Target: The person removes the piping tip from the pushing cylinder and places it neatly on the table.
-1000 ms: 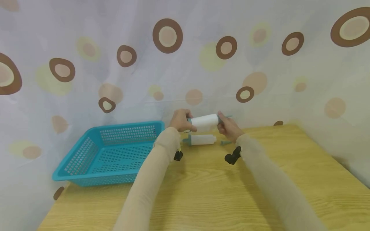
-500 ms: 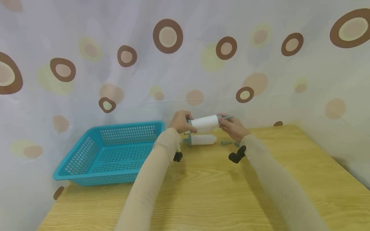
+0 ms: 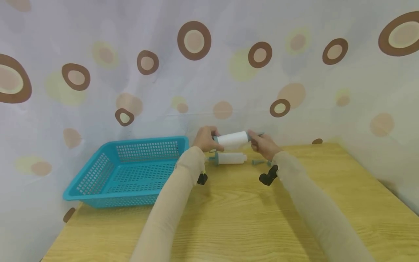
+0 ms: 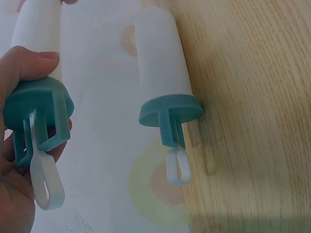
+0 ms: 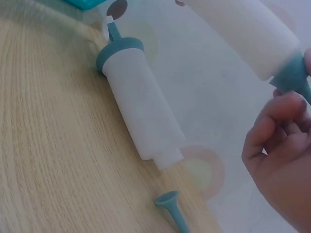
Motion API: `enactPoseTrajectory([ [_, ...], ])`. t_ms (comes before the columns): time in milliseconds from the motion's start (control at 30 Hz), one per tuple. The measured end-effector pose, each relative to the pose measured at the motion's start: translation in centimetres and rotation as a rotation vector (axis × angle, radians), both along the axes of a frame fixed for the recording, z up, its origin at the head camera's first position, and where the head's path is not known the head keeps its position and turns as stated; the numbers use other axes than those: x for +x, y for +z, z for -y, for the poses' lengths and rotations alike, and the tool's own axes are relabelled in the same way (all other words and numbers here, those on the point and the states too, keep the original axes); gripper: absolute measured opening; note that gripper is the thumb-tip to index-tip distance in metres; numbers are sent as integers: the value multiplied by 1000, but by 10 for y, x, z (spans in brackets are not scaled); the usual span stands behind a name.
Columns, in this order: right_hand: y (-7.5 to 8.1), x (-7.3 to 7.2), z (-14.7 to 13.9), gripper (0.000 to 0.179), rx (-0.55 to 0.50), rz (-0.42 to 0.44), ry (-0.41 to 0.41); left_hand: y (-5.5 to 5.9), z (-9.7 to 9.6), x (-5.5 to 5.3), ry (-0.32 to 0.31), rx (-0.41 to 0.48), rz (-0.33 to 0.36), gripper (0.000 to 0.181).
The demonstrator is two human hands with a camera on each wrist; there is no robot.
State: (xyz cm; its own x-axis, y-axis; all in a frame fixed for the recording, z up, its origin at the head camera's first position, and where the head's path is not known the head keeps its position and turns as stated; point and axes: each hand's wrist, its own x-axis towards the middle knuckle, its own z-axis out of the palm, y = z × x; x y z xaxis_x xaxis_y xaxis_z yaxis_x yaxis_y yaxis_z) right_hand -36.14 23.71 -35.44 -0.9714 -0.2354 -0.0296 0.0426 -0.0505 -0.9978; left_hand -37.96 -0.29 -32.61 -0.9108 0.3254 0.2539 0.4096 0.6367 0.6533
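Observation:
In the head view my left hand [image 3: 204,139] grips one end of a white cylindrical bottle [image 3: 233,139], raised above the table. Its thumb lies along the white wall near a teal flanged cap [image 4: 38,99], below which hangs a white loop [image 4: 47,182]. At the bottle's other end my right hand [image 3: 266,147] pinches a teal cone-shaped nozzle [image 5: 290,73], which meets the bottle's end. A second white bottle [image 5: 143,102] of the same kind lies on its side beneath, its toothed neck bare. A loose teal nozzle [image 5: 171,206] lies beyond that neck.
A blue perforated plastic basket [image 3: 126,196] stands at the left of the wooden table [image 3: 222,218]. Another small teal piece [image 3: 269,163] lies by the right wrist. Behind the table hangs a white curtain [image 3: 209,83] with brown spots.
My right hand has shifted slightly to the right, and its fingers have changed their hold on the nozzle. The left hand keeps the bottle nearly in place.

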Motion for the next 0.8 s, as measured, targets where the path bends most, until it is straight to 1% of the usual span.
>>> enactPoseTrajectory([
  [133, -3, 2, -5, 26, 7, -30, 28, -3, 0, 1, 8, -2, 9, 33],
  [267, -5, 4, -9, 40, -5, -39, 66, -4, 1, 4, 5, 4, 20, 33],
  [333, -5, 6, -10, 45, -28, -33, 75, -4, 0, 5, 3, -4, 10, 33],
  [400, -4, 7, -9, 45, -55, -27, 62, -5, 0, 6, 0, -8, 2, 33],
  [500, -1, 7, -6, 39, -112, 0, 32, -3, -2, 6, -9, -13, -12, 32],
  [600, 4, 7, -2, 43, -138, 37, 0, -1, -4, 7, -16, -9, -19, 32],
  [700, 6, 6, 0, 44, -119, 52, -2, 1, -5, 6, -18, -4, -27, 32],
  [800, 4, 5, -3, 38, -98, 44, 17, 1, -5, 4, -18, -8, -34, 32],
])
